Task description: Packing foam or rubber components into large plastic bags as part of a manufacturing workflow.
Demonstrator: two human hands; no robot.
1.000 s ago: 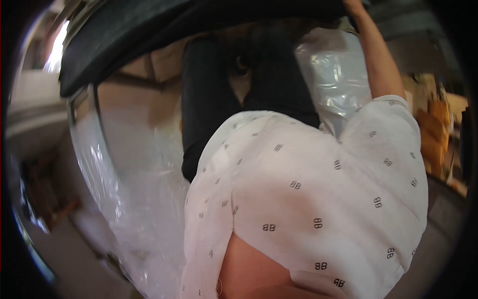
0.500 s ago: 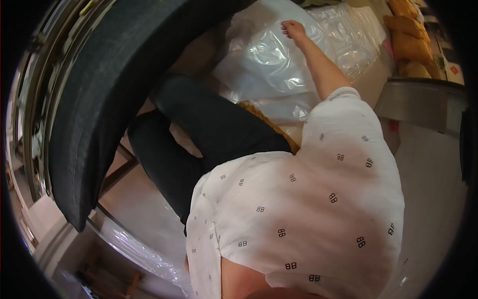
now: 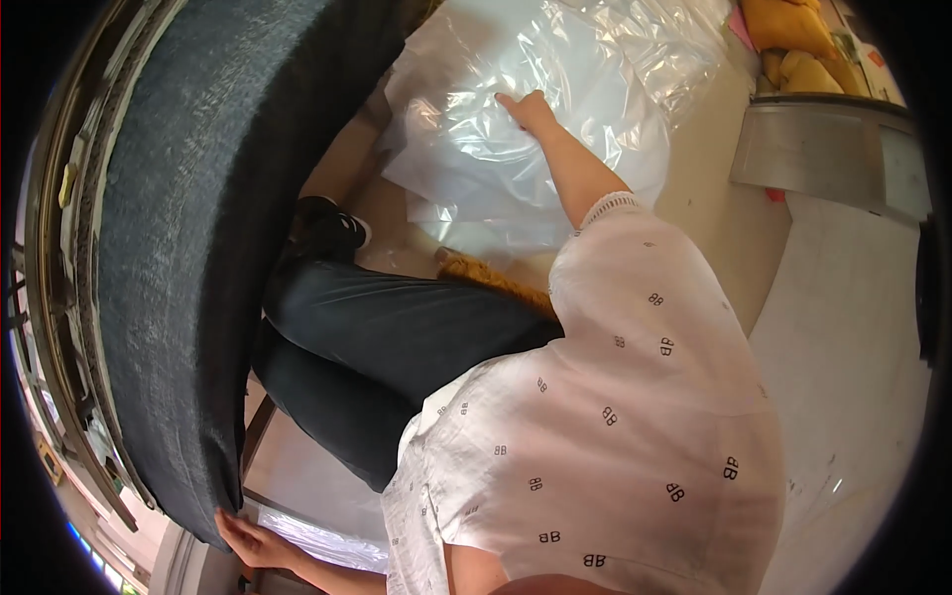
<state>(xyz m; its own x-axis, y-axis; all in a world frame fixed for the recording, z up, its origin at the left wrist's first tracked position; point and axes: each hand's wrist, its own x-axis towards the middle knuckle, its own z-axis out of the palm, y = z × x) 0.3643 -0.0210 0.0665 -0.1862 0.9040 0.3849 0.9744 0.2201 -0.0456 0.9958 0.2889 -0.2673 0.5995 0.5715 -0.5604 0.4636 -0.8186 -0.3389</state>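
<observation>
My right hand [image 3: 528, 111] reaches out over a heap of clear plastic sheeting [image 3: 535, 188] on the floor. Its fingers are partly spread, one stretched to the left, and nothing shows in them. At the lower left, my left hand [image 3: 248, 543] lies with its fingers extended against the lower end of a long dark blue-grey cloth [image 3: 169, 258]. The cloth hangs along my left side, over the table edge.
Metal rails [image 3: 59, 258] run along the far left. A brown furry piece [image 3: 486, 278] sits beside my leg. More clear plastic [image 3: 327, 540] lies under the table. A grey panel [image 3: 833, 149] and yellow-brown cushion-like items [image 3: 793, 45] are at the upper right.
My right hand has moved left and nearer, from a closed shape to one with a finger stretched out. My left hand has come into view at the cloth's end. The view has shifted.
</observation>
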